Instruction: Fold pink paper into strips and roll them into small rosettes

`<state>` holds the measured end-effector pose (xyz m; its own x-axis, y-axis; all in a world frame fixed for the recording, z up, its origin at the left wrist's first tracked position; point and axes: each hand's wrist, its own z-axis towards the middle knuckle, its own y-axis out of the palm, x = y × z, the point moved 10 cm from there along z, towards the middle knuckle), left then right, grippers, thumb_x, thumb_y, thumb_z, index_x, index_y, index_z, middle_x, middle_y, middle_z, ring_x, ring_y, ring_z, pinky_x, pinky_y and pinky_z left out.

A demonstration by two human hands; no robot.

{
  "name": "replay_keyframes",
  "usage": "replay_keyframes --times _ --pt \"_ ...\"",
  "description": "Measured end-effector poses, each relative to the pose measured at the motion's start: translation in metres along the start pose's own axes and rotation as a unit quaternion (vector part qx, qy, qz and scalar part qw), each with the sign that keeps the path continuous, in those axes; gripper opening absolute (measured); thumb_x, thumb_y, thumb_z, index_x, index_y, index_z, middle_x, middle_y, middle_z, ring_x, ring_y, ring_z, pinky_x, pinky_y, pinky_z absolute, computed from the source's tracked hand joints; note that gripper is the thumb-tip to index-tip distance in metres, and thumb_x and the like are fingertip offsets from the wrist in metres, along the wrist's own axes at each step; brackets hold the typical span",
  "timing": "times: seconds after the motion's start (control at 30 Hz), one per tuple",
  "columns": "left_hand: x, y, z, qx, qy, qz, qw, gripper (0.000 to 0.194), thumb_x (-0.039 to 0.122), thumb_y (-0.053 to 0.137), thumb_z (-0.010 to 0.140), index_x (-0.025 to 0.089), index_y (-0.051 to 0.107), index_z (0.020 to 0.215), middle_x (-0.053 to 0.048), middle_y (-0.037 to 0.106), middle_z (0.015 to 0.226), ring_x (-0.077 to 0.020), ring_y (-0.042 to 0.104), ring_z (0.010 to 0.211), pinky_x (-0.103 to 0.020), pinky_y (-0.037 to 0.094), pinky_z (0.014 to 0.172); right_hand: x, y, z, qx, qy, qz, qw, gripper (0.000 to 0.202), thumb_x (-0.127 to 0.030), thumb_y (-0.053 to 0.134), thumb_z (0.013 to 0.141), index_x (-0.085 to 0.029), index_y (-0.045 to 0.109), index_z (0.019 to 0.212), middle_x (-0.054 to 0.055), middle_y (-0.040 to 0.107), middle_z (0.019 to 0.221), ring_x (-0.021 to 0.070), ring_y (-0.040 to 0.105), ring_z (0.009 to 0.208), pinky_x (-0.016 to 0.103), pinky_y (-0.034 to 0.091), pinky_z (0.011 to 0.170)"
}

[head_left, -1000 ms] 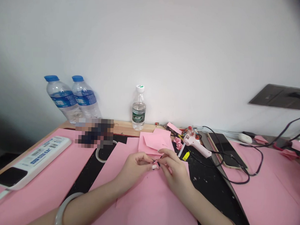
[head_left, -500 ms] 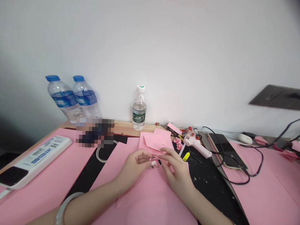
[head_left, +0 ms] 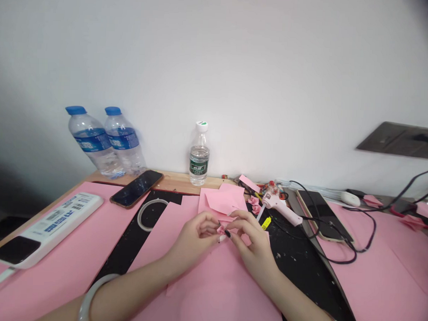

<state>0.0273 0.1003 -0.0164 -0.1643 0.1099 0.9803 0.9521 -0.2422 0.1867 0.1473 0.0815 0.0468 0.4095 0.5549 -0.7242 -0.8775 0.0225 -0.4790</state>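
Between my fingertips is a small folded pink paper piece (head_left: pixel 221 228), partly covered by them. My left hand (head_left: pixel 196 233) pinches it from the left, thumb and fingers together. From the right, my right hand (head_left: pixel 249 235) grips it with thumb and forefinger, dark nails showing. Beneath both hands lie large pink sheets (head_left: pixel 208 283), and just beyond them are smaller pink paper squares (head_left: pixel 224 200). A pink glue gun (head_left: pixel 281 208) rests to the right of the squares, beside small folded pink pieces (head_left: pixel 255 205).
Two blue-capped bottles (head_left: pixel 121 140) lean on the wall at left, and a small bottle (head_left: pixel 199 155) stands at centre. A phone (head_left: pixel 136 189), tape ring (head_left: pixel 151 214) and white power bank (head_left: pixel 51 229) lie left; another phone (head_left: pixel 323 215) and black cables lie right.
My fingers have shifted slightly around the small paper piece, the left fingers a little more spread from one another. The phone at the left, pixelated before, now shows clearly.
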Motion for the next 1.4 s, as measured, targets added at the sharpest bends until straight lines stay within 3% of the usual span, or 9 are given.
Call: replay_keyframes --times 0.23,0.5,0.7,0.93,1.13,1.3,1.4 --pt "-0.001 -0.001 -0.002 0.005 0.011 0.079 0.997 0.015 0.016 0.071 0.071 0.018 0.061 0.083 -0.003 0.067 0.084 -0.0196 0.064 0.084 -0.03 0.049 0.076 0.006 -0.001 0.001 0.007 0.027 0.046 0.999 0.016 -0.008 0.055 0.082 -0.021 0.064 0.081 0.009 0.059 0.104 0.0196 0.061 0.095 0.026 0.051 0.066" --pt "-0.002 0.013 -0.002 -0.059 0.012 -0.003 0.998 0.014 0.013 0.067 0.074 0.018 0.061 0.086 -0.003 0.071 0.091 -0.0206 0.067 0.091 -0.031 0.049 0.081 0.008 0.002 0.002 -0.009 0.038 0.079 0.996 0.017 -0.007 0.059 0.08 -0.022 0.068 0.083 0.008 0.059 0.102 0.0201 0.06 0.095 0.026 0.05 0.067" --pt "-0.006 0.008 0.0 -0.04 0.015 0.017 0.999 0.018 0.01 0.067 0.07 0.018 0.061 0.084 -0.003 0.069 0.089 -0.0213 0.065 0.091 -0.031 0.05 0.079 0.014 0.008 0.001 -0.019 0.055 0.098 0.993 0.018 -0.007 0.058 0.078 -0.021 0.069 0.076 0.007 0.059 0.099 0.0208 0.061 0.094 0.028 0.048 0.067" --pt "-0.001 0.005 0.0 -0.013 0.001 0.027 1.0 0.015 0.012 0.071 0.068 0.017 0.06 0.076 -0.002 0.068 0.078 -0.0178 0.065 0.081 -0.031 0.05 0.078 0.03 0.008 -0.001 -0.009 0.148 0.162 0.976 0.008 -0.015 0.061 0.076 -0.02 0.063 0.069 0.008 0.056 0.1 0.0207 0.06 0.091 0.028 0.047 0.065" --pt "-0.004 0.009 -0.001 -0.035 -0.009 0.013 0.999 0.015 0.013 0.073 0.068 0.017 0.058 0.069 0.0 0.07 0.076 -0.0165 0.066 0.078 -0.029 0.05 0.075 0.04 0.013 0.0 -0.029 0.196 0.18 0.963 0.018 -0.024 0.063 0.076 -0.018 0.057 0.06 0.008 0.053 0.094 0.0213 0.057 0.09 0.029 0.045 0.069" --pt "-0.008 0.009 -0.002 -0.042 -0.014 0.018 0.999 0.014 0.016 0.074 0.069 0.016 0.06 0.069 -0.001 0.072 0.077 -0.0171 0.067 0.078 -0.029 0.051 0.075 0.041 0.018 0.001 -0.052 0.19 0.178 0.964 0.026 -0.028 0.061 0.079 -0.019 0.052 0.057 0.005 0.053 0.085 0.0186 0.056 0.08 0.029 0.045 0.071" --pt "-0.009 0.007 -0.001 -0.035 -0.017 0.027 0.999 0.013 0.016 0.075 0.068 0.016 0.062 0.068 -0.001 0.072 0.075 -0.0173 0.066 0.076 -0.03 0.05 0.075 0.037 0.014 0.002 -0.035 0.159 0.14 0.977 0.021 -0.024 0.061 0.08 -0.019 0.052 0.061 0.005 0.055 0.084 0.0192 0.058 0.082 0.029 0.046 0.071"
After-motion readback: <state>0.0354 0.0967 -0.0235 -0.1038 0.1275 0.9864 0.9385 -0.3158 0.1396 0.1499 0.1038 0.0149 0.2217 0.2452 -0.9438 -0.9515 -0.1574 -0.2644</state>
